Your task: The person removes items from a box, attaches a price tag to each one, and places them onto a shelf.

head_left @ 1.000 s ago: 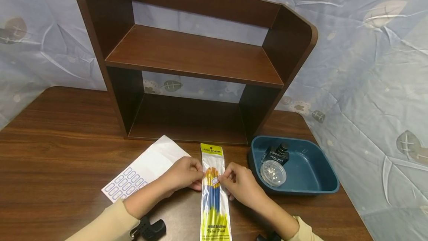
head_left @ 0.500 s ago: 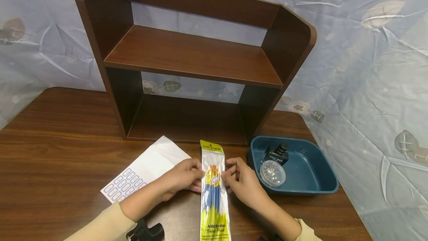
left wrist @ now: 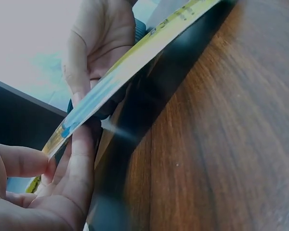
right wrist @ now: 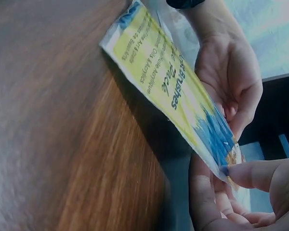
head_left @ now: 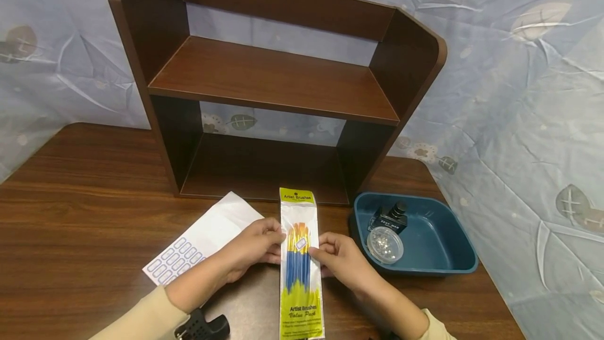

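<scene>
A slim clear packet of artist brushes [head_left: 297, 272] is held up between both hands in the head view, its yellow-green header toward the shelf. The brushes inside have blue handles and gold ferrules. A small white label [head_left: 300, 244] with a blue border sits on the front over the ferrules. My left hand [head_left: 257, 243] pinches the packet's left edge between thumb and fingers. On the opposite edge my right hand [head_left: 342, 261] grips it, thumb on the front near the label and fingers behind. In the left wrist view the packet [left wrist: 115, 79] is tilted, its lower side above the table.
A sheet of blue-bordered labels [head_left: 176, 261] lies left, partly under the left forearm. At right stands a blue bin [head_left: 439, 235] holding a black box [head_left: 391, 221] and a round clear container [head_left: 385, 244]. A brown two-tier shelf [head_left: 273, 80] stands behind.
The right fingers left the label and took the packet's right edge. Both hands then shifted the packet slightly away toward the shelf, and more of its lower printing shows.
</scene>
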Demonstrator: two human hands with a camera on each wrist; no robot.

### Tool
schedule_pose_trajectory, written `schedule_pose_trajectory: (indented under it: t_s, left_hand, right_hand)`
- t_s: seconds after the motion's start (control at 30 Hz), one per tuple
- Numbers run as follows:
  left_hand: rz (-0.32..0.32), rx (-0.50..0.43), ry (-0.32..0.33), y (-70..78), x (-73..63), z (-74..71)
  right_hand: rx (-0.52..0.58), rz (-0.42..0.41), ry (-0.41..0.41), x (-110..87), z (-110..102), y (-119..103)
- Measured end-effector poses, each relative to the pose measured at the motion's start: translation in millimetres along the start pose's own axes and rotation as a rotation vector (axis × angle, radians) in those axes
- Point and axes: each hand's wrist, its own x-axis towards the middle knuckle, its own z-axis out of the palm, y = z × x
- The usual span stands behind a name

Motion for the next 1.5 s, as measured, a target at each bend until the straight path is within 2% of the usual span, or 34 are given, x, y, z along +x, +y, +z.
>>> schedule_pose_trajectory:
  t_s: [0.27,0.57,0.87,1.23,1.37,1.5]
  left_hand:
    - [-0.002,-0.014,0.034,2.0,-0.1,-1.0]
    - [0.042,-0.055,0.022,3.3,0.4,-2.9]
    - [0.069,-0.02,-0.005,2.1,-0.9,-4.0]
    - [0.109,0.037,0.078,11.0,0.5,-6.0]
    - [0.109,0.042,0.119,17.4,1.4,-8.1]
    - [0.119,0.09,0.152,27.9,1.8,-13.4]
  right_hand:
    - [0.116,0.019,0.006,0.8,1.9,-0.7]
    - [0.103,-0.005,0.088,1.7,5.2,-6.7]
    - [0.093,-0.016,0.111,3.1,6.3,-12.2]
    - [0.0,-0.073,0.15,6.9,8.1,-31.6]
    - [-0.066,-0.087,0.16,10.7,8.0,-44.1]
    - [-0.097,-0.101,0.168,17.1,8.5,-55.9]
